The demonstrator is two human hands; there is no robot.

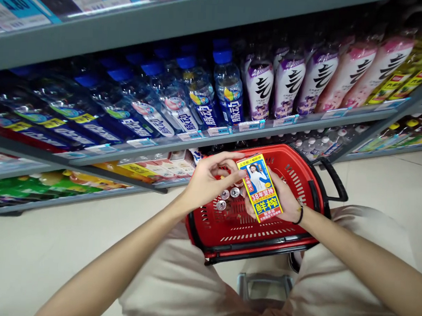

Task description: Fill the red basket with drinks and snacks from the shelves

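A yellow, red and blue drink carton, printed with a figure and large characters, is held tilted over a red shopping basket. My right hand, with a dark band at the wrist, wraps round the carton from its right side and underneath. At the upper left edge of the carton is my left hand, its fingers curled and its thumb against that edge. Below the hands, several drink cans stand in the basket, their lids upward. The carton and both hands hide part of the basket's inside.
Blue-capped bottles and white-and-purple bottles line the shelf ahead. Lower shelves hold more bottles. The basket's black handle sticks out to the right. A grey stool shows between my legs.
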